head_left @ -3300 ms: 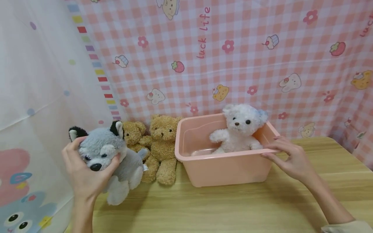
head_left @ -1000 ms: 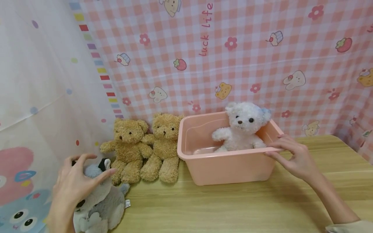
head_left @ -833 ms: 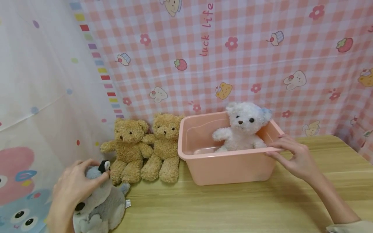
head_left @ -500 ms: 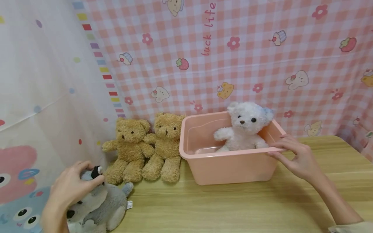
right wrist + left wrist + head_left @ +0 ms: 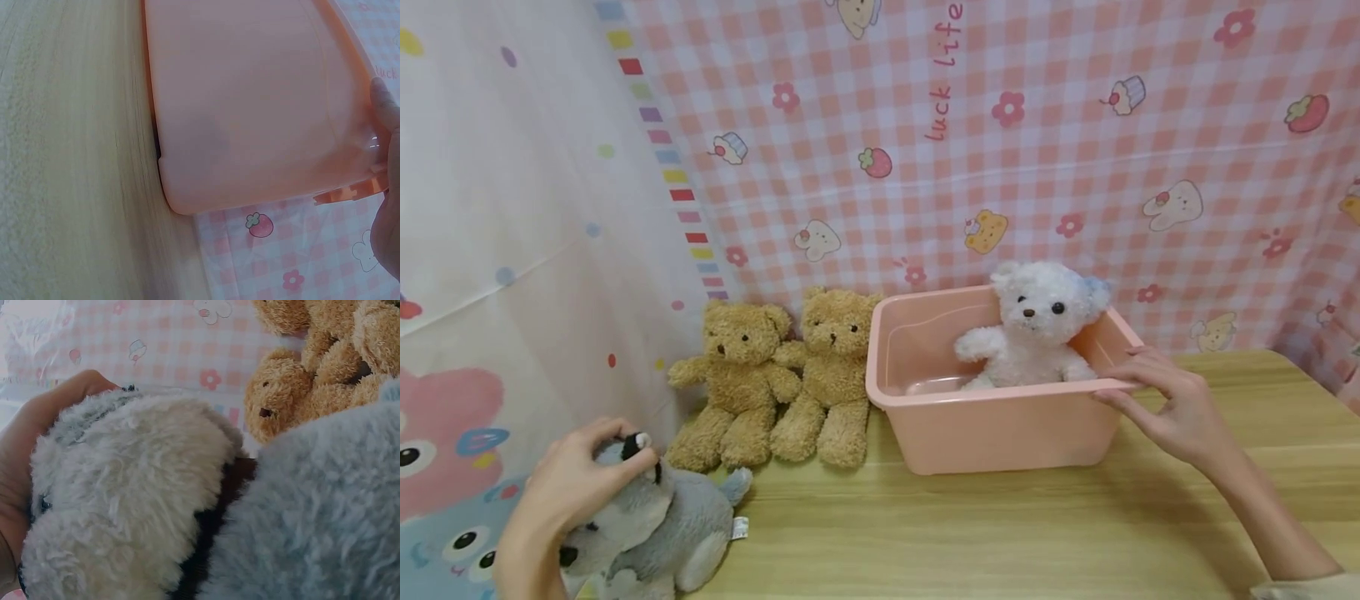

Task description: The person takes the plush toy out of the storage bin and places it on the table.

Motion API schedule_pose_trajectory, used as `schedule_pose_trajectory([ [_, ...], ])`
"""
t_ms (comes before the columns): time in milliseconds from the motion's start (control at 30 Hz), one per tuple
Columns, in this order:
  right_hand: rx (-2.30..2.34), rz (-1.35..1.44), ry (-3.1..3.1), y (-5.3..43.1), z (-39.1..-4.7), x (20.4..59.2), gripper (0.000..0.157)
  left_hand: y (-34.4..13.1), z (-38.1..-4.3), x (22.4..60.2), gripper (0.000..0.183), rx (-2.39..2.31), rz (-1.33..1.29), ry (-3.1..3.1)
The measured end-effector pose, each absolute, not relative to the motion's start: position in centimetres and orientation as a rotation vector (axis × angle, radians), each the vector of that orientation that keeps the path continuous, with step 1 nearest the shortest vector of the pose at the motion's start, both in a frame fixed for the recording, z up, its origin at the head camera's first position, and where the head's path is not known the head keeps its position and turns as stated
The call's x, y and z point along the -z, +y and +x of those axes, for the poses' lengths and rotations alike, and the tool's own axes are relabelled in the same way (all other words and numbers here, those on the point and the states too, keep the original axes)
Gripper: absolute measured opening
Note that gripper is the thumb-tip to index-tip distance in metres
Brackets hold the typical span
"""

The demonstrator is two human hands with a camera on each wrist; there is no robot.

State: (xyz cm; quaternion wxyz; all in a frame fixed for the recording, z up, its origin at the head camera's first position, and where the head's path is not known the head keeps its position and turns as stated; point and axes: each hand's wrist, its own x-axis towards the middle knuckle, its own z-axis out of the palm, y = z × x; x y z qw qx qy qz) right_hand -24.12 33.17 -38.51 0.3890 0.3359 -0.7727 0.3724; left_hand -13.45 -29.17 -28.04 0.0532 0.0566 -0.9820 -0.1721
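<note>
At the table's left front, a grey husky plush (image 5: 688, 517) has my left hand (image 5: 568, 492) curled over the top of its head. In the left wrist view, the husky's pale fur (image 5: 131, 487) fills most of the frame and hides the fingertips. My right hand (image 5: 1172, 408) pinches the right front corner of the pink plastic bin (image 5: 1000, 433), thumb outside and fingers over the rim. Inside the bin, a white teddy bear (image 5: 1037, 333) sits upright at the right end. The right wrist view shows the bin's outer wall (image 5: 244, 112) with the thumb (image 5: 384, 106) at its rim.
Two brown teddy bears, the left one (image 5: 741, 383) and the right one (image 5: 835, 375), sit side by side against the checked cloth backdrop (image 5: 910, 83). The right bear touches the bin's left side. A white curtain (image 5: 535, 208) borders the wooden table (image 5: 940, 533) on the left.
The husky went from raised before the brown bears down to the table's left front. My left hand loosened, then took its head again, tilting it left. My right hand stayed on the bin's rim.
</note>
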Motion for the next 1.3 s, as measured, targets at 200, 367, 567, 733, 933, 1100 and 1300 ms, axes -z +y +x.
schedule_pose_trajectory([
  [200, -0.945, 0.839, -1.984, 33.2, -24.0, 38.4, 0.023, -28.7, -13.6, 27.7, 0.064, 0.516, 0.270, -2.957],
  [367, -0.954, 0.846, -1.977, 33.1, -24.0, 38.4, 0.020, -27.6, -13.3, 28.1, 0.056, 0.484, 0.272, -2.770],
  [567, -0.952, 0.852, -1.971, 33.1, -24.1, 38.3, 0.020, -26.2, -13.2, 28.3, 0.038, 0.472, 0.197, -2.524],
  [733, -0.945, 0.853, -1.971, 33.2, -24.1, 38.4, 0.019, -24.7, -13.5, 28.2, 0.022, 0.454, 0.041, -2.398],
  [933, -0.955, 0.857, -1.962, 33.2, -24.1, 38.5, 0.019, -22.3, -14.3, 28.5, 0.011, 0.486, -0.156, -2.331],
  [1100, -0.959, 0.850, -1.967, 33.1, -24.1, 38.4, 0.021, -20.1, -15.3, 29.2, 0.009, 0.569, -0.330, -2.312],
  [1300, -0.949, 0.838, -1.979, 33.1, -24.0, 38.4, 0.024, -17.5, -16.4, 30.1, 0.010, 0.646, -0.449, -2.355],
])
